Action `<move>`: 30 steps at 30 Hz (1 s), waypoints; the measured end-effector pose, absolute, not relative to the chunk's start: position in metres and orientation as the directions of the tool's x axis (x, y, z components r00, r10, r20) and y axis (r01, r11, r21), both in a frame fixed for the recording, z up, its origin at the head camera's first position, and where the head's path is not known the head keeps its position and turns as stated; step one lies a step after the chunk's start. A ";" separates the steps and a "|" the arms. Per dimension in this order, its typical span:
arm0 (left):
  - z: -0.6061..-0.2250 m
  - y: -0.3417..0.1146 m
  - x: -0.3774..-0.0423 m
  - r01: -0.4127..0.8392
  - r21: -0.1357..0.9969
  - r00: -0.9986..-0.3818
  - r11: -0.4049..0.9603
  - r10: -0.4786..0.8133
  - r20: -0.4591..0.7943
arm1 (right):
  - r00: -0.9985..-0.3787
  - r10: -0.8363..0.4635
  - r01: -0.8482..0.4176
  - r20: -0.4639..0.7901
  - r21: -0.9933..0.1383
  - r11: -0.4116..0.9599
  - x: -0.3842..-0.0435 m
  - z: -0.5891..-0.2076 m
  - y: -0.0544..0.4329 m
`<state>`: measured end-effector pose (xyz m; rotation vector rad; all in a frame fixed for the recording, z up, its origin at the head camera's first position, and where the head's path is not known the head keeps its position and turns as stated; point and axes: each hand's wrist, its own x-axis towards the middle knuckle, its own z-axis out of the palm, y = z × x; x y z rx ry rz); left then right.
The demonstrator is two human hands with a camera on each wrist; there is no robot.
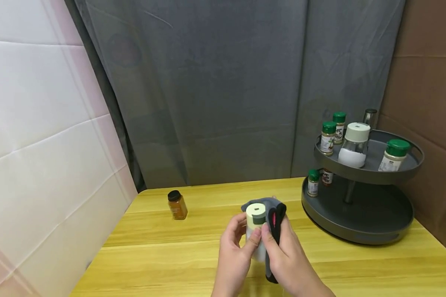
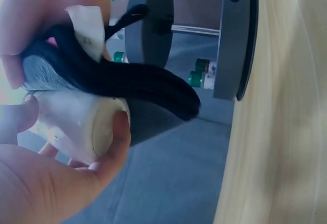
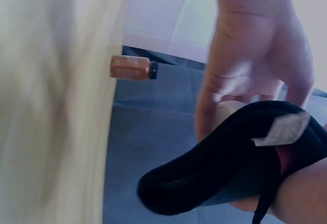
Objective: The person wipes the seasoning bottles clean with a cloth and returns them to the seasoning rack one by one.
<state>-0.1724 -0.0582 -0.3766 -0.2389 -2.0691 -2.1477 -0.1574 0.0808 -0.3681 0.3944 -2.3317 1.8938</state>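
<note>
Above the wooden table, my left hand grips a shaker jar with a cream lid and a whitish body. In the left wrist view the jar lies between the fingers and thumb, its base by the little-finger side. My right hand holds a folded grey cloth with thick black edging against the jar's right side. The cloth also wraps behind the lid, and its white tag shows in the right wrist view. Part of the jar is hidden by the cloth and fingers.
A dark two-tier turntable stands at the right. Its upper tier carries green-capped spice jars, a white-lidded jar of white powder and a dark-topped glass bottle. A black-capped orange-brown spice jar sits at the back left. Grey curtain hangs behind.
</note>
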 end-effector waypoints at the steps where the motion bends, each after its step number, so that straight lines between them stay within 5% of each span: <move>1: -0.376 -0.058 -0.172 0.214 0.976 -0.977 -0.037 0.001 0.214 | -0.960 -0.136 -0.265 0.243 -0.947 0.179 -0.157 -0.369 0.080; 11: -0.376 -0.058 -0.174 0.233 0.971 -0.972 -0.055 -0.046 0.231 | -0.979 -0.159 -0.154 0.127 -0.973 0.170 -0.158 -0.380 0.081; 20: -0.380 -0.056 -0.171 0.180 0.983 -0.984 -0.037 -0.003 0.180 | -0.963 -0.136 -0.254 0.232 -0.951 0.175 -0.157 -0.370 0.081; 30: -0.375 -0.056 -0.169 0.201 0.973 -0.979 -0.113 -0.011 0.201 | -0.935 -0.115 -0.354 0.335 -0.871 0.340 -0.150 -0.380 0.076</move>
